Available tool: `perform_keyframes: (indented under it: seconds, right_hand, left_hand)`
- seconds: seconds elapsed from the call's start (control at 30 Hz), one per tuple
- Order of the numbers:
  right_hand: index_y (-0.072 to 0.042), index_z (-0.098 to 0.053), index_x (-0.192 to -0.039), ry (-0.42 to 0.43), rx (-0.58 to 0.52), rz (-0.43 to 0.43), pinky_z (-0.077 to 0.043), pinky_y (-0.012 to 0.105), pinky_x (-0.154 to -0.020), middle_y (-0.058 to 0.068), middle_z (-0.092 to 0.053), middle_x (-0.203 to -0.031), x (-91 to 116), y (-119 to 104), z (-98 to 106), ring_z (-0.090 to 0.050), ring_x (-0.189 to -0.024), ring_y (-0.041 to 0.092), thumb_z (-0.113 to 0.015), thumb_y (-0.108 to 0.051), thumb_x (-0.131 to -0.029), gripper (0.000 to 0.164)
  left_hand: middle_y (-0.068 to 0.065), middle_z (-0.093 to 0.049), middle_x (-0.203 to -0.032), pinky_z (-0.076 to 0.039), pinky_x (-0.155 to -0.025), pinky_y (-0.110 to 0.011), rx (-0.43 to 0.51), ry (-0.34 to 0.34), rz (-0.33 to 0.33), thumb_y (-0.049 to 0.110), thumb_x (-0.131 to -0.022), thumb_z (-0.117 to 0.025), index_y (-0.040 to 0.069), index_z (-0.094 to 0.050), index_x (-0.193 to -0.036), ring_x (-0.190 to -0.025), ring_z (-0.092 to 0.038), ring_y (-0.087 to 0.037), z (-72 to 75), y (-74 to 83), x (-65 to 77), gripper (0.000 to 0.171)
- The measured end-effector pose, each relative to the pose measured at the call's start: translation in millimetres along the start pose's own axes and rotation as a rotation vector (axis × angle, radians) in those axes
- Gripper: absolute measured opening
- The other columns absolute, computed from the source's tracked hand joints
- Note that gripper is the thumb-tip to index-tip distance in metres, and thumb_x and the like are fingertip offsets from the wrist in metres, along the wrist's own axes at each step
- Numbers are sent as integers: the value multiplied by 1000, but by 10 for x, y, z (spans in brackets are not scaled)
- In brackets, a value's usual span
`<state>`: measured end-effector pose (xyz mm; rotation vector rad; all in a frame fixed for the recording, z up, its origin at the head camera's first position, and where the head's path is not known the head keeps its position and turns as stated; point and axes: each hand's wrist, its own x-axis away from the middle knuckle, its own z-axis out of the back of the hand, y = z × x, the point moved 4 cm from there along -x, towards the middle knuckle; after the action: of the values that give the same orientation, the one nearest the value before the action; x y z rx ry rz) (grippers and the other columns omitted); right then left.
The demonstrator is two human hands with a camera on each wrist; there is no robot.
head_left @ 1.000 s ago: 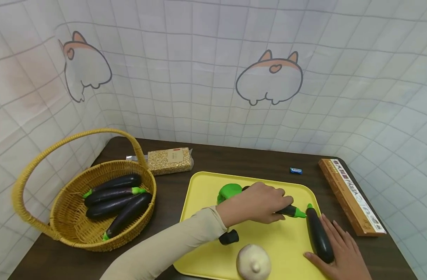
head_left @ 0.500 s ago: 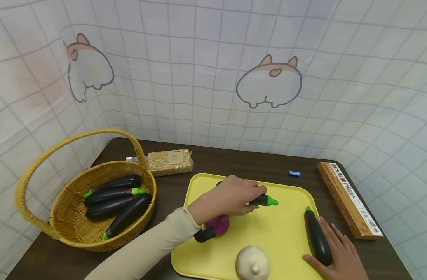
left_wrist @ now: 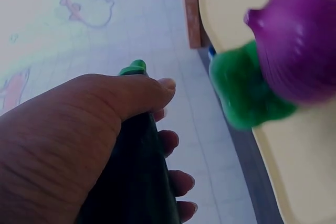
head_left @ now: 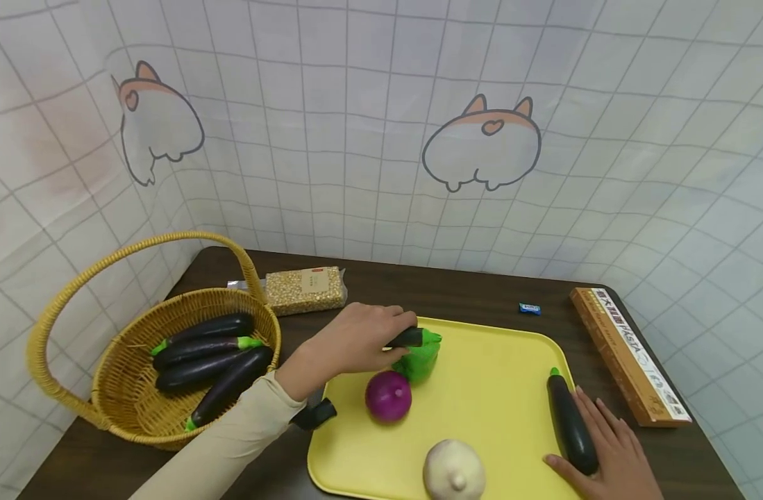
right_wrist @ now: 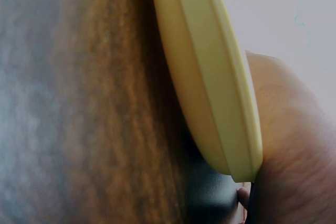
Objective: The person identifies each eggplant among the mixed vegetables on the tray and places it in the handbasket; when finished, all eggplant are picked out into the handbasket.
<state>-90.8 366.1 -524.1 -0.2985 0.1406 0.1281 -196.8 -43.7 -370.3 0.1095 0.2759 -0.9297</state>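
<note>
In the head view my left hand (head_left: 364, 340) grips an eggplant (head_left: 407, 339) with a green stem, held over the left part of the yellow tray (head_left: 500, 396). The left wrist view shows thumb and fingers curled round its dark body. Just beyond its stem end is a green bell pepper (head_left: 422, 362), with a purple onion (head_left: 389, 396) in front of it. A whitish garlic bulb (head_left: 454, 471) lies at the tray's front. At the tray's right edge my right hand (head_left: 615, 448) rests against another eggplant (head_left: 571, 425), fingers straight. The tray rim partly hides that hand in the right wrist view.
A yellow wicker basket (head_left: 120, 410) with a tall handle stands at the left, holding several eggplants. Behind it lies a bag of grain (head_left: 303, 290). A small blue packet (head_left: 530, 308) and a long pasta box (head_left: 631, 354) lie on the dark table's right side.
My left hand has moved left across the tray, carrying the eggplant away from the right side and uncovering the onion. The right hand stays beside its eggplant.
</note>
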Motion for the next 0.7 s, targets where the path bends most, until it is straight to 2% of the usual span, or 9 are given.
perform_keyframes:
  seconds: [0.17,0.33,0.53,0.7]
  right_hand:
    - [-27,-4,-172,-24,6,-24,-17,79,-109,21,-28,-169,4,8,7,-27,-147,53,-72,-70,-88,117]
    - [-27,-7,-172,11,-10,8,-11,78,-112,21,-30,-168,-6,12,8,-29,-146,53,-75,-66,-88,115]
    - [-27,-8,-172,25,-20,29,-11,78,-112,21,-30,-168,-11,5,5,-30,-145,53,-76,-63,-88,114]
    - [-27,-8,-172,22,-23,25,-1,72,-118,16,-26,-171,3,-3,-6,-28,-147,52,-75,-64,-89,113]
  left_hand:
    - [6,-55,-85,-41,-52,-26,27,14,46,32,-96,-79,16,-62,-109,-61,-48,-8,97,-156,225,27]
    - [7,-52,-83,-41,-54,-28,54,-23,137,31,-94,-81,16,-61,-108,-64,-47,-11,168,-349,463,28]
    - [9,-54,-84,-41,-53,-28,67,-46,221,25,-91,-83,17,-64,-104,-64,-46,-10,224,-559,777,24]
    - [11,-55,-84,-41,-52,-29,67,-81,303,21,-89,-81,21,-65,-102,-62,-46,-9,273,-721,1092,20]
